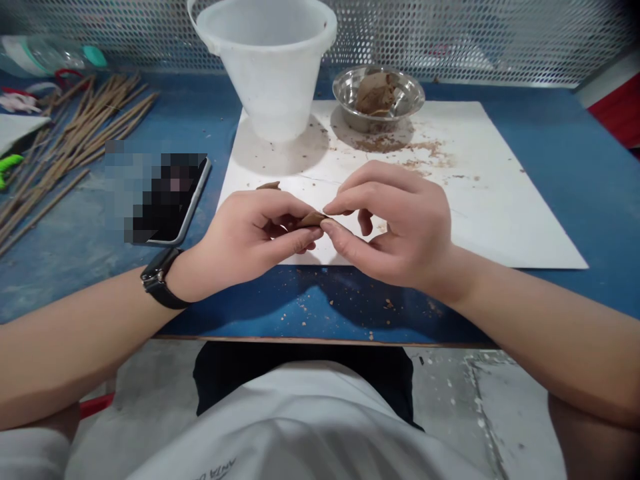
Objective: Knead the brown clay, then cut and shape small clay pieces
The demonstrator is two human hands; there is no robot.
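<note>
Between my two hands is a small flat piece of brown clay (pixel 312 219), raised over the front part of a white board (pixel 480 200). My left hand (pixel 255 227) pinches it between thumb and fingers from the left. The thumb and index finger of my right hand (pixel 400 223) close on its right tip, while the other fingers curl loosely. Behind my left hand another thin brown piece (pixel 269 186) lies on the board, partly hidden. A lump of brown clay (pixel 375 93) sits in a shiny metal bowl (pixel 345 110) at the back of the board.
A white bucket (pixel 273 73) stands at the board's back left. On the left lie a phone (pixel 183 193), a bundle of thin brown sticks (pixel 85 127) and a clear bottle (pixel 50 55). Brown crumbs are scattered over the board and the blue table (pixel 310 307). Perforated metal sheeting (pixel 450 40) rises behind.
</note>
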